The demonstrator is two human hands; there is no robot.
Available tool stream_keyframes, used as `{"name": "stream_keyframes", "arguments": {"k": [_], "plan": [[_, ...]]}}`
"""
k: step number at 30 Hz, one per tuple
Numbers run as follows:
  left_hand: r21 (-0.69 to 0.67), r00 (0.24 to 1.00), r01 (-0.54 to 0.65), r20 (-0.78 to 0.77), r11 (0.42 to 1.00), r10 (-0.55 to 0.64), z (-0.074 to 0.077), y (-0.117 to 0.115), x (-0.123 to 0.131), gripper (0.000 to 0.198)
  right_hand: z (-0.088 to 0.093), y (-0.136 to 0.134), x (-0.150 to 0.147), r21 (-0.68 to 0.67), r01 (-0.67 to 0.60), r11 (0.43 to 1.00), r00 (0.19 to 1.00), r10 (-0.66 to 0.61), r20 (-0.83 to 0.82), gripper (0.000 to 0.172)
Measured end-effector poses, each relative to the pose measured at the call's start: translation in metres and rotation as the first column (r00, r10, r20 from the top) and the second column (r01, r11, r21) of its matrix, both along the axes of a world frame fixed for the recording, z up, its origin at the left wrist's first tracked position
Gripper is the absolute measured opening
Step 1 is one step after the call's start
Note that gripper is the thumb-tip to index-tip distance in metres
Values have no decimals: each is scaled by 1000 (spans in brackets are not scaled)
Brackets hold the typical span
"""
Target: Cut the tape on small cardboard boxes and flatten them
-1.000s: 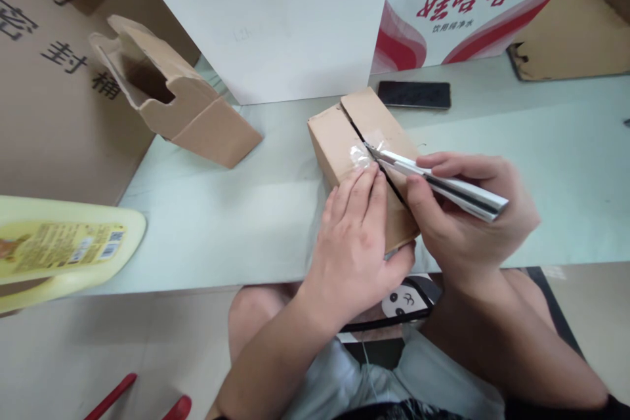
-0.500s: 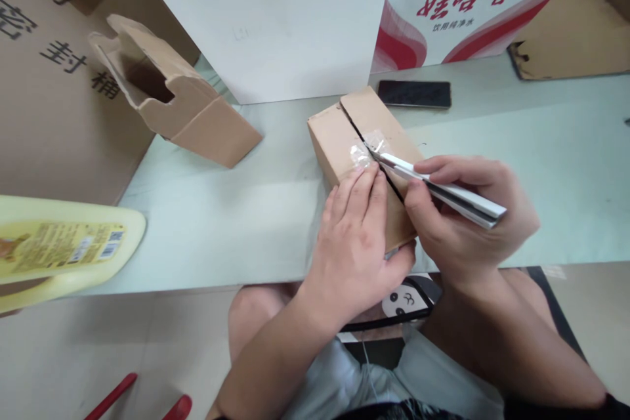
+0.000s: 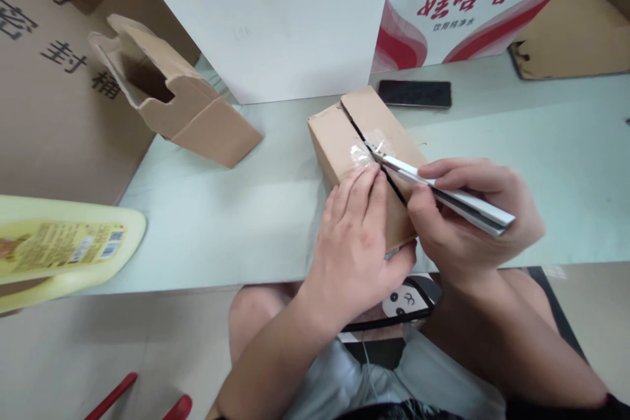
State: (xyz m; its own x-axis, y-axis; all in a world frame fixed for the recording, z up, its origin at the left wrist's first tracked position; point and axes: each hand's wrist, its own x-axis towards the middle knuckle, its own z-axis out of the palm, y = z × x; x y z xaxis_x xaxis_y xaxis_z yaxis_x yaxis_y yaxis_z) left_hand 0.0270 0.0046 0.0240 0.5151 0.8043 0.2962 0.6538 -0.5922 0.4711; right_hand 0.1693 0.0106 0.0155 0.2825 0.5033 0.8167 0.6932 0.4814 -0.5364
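Observation:
A small brown cardboard box [image 3: 388, 121] stands near the table's front edge, with a dark seam between its two top flaps. Clear tape [image 3: 361, 155], wrinkled and shiny, lies across the middle of that seam. My left hand [image 3: 352, 239] grips the near-left part of the box, fingers together on top and thumb at the near side. In my right hand [image 3: 472, 213] is a white utility knife [image 3: 457, 198], held slanted like a pen. Its tip meets the seam at the tape, just beside my left fingertips.
A black phone [image 3: 415, 94] lies behind the box. White cartons [image 3: 280, 26] line the table's back. To the left are an open cardboard holder [image 3: 197, 111], a large brown carton [image 3: 49, 125] and a yellow bottle [image 3: 125, 236]. Flat cardboard [image 3: 571, 33] lies at the far right.
The knife's rear end and my right hand have shifted slightly right and toward me, the tip staying at the taped seam. My left hand and the box have hardly moved.

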Motion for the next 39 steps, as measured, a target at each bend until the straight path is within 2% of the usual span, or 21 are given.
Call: {"name": "stream_keyframes", "arguments": {"k": [4,10,16,23,27,35,39], "plan": [[-31,999,-1,39,1000,3,1,0,0,75,0,0,0,-6,4,1000,1000,-4,0,16],[-9,999,8,40,1000,-7,0,1,0,73,0,-1,0,-23,21,1000,1000,-21,11,15],[1,999,12,41,1000,-12,0,2,-1,70,-3,-3,3,-108,-6,994,999,1,-50,27],[5,1000,7,28,1000,-7,0,2,0,72,10,-5,4,-165,-39,986,994,56,98,15],[0,1000,9,29,1000,-9,-1,1,0,72,12,-6,3,-191,-61,980,993,80,91,13],[-9,999,14,42,1000,-14,-1,1,0,73,9,-9,1,-175,-23,984,997,35,64,12],[-12,999,16,49,1000,-15,-1,1,-1,74,12,-7,1,-153,-53,987,995,64,70,14]]}}
